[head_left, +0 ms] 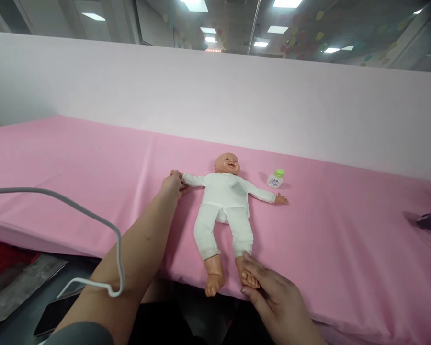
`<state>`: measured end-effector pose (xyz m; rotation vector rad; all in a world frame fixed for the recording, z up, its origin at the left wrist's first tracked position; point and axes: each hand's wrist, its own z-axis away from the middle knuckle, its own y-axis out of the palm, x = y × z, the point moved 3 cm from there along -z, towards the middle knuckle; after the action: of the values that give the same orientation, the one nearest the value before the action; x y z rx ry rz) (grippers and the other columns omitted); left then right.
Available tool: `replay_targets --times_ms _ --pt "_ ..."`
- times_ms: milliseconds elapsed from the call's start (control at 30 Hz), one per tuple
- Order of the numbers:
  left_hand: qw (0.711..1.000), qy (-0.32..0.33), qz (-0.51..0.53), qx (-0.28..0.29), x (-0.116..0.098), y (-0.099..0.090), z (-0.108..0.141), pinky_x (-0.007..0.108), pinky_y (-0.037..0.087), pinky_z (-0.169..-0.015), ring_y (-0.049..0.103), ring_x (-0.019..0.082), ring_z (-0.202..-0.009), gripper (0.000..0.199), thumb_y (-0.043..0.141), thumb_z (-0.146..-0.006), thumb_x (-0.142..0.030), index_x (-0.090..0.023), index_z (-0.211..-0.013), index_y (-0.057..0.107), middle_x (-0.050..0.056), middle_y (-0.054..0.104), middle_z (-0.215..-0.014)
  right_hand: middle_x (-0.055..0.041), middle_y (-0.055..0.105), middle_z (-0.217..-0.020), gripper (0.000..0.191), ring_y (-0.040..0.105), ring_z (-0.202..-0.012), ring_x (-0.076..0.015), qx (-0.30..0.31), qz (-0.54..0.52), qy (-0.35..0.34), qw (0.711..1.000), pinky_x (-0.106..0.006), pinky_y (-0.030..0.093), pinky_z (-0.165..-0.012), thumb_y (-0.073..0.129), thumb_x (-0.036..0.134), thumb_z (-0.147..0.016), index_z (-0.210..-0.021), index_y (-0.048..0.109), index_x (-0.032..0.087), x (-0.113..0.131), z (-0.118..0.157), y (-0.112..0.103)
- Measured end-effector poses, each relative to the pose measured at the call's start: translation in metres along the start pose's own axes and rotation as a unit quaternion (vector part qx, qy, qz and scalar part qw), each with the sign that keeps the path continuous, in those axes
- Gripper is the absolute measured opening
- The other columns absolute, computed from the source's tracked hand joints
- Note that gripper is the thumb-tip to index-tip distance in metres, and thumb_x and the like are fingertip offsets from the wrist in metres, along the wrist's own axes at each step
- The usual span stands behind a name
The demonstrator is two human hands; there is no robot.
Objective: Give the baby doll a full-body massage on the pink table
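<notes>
The baby doll (225, 194) lies face-up on the pink-covered table (345, 235); the left hand (173, 184) grasps its left-side arm (194, 180), the right hand (277, 293) pinches its right-side foot (250, 280). Positioning limbs seems in hand; moving them calls for gentleness.

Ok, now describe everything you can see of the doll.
The baby doll has a bald head, bare hands and bare feet that look like moulded plastic; its white top and trousers look like cloth. It lies on its back on the pink cover, head away from the person, feet near the close edge, arms spread and legs slightly apart. The left hand touches the doll's hand on the left; the right hand holds the foot on the right between thumb and fingers.
</notes>
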<state>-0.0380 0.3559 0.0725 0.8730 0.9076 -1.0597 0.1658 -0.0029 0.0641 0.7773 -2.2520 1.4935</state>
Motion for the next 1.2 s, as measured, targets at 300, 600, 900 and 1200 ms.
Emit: replay_targets --times_ms 300,600,900,1200 --pt "0.932 0.291 -0.201 0.082 -0.007 0.015 0.060 0.035 0.051 -0.076 0.068 0.023 -0.088 0.026 0.060 -0.095 -0.050 -0.024 -0.088 0.063 0.005 0.073 -0.096 -0.0022 0.070 -0.138 0.044 0.070 -0.122 -0.0268 -0.023 -0.029 0.033 0.999 -0.038 0.062 -0.101 0.068 0.036 -0.096 -0.139 0.065 0.033 -0.002 -0.006 -0.009" --pt "0.738 0.485 -0.432 0.184 0.004 0.040 0.100 0.039 0.046 -0.090 0.065 0.029 -0.104 0.025 0.059 -0.096 -0.046 -0.028 -0.106 0.073 0.007 0.074 -0.105 -0.0017 0.063 -0.146 0.040 0.064 -0.131 -0.0296 -0.083 -0.032 0.052 0.995 -0.045 0.061 -0.104 0.067 0.040 -0.096 -0.136 0.068 0.032 -0.001 -0.061 -0.027" --pt "0.690 0.522 -0.452 0.217 0.003 0.042 0.102 0.039 0.045 -0.097 0.066 0.026 -0.100 0.026 0.056 -0.098 -0.043 -0.026 -0.092 0.074 0.006 0.075 -0.097 -0.0034 0.061 -0.149 0.041 0.058 -0.138 -0.0301 -0.078 -0.084 0.065 0.991 -0.045 0.059 -0.105 0.065 0.040 -0.095 -0.135 0.069 0.029 -0.016 -0.115 -0.018" --pt "0.784 0.458 -0.376 0.181 -0.002 0.031 0.084 0.033 0.050 -0.087 0.068 0.023 -0.097 0.024 0.062 -0.092 -0.041 -0.028 -0.106 0.076 0.002 0.077 -0.105 -0.0022 0.062 -0.148 0.041 0.062 -0.133 -0.0313 -0.067 -0.081 0.074 0.992 -0.049 0.059 -0.107 0.068 0.041 -0.095 -0.136 0.068 0.032 -0.014 -0.082 -0.021"
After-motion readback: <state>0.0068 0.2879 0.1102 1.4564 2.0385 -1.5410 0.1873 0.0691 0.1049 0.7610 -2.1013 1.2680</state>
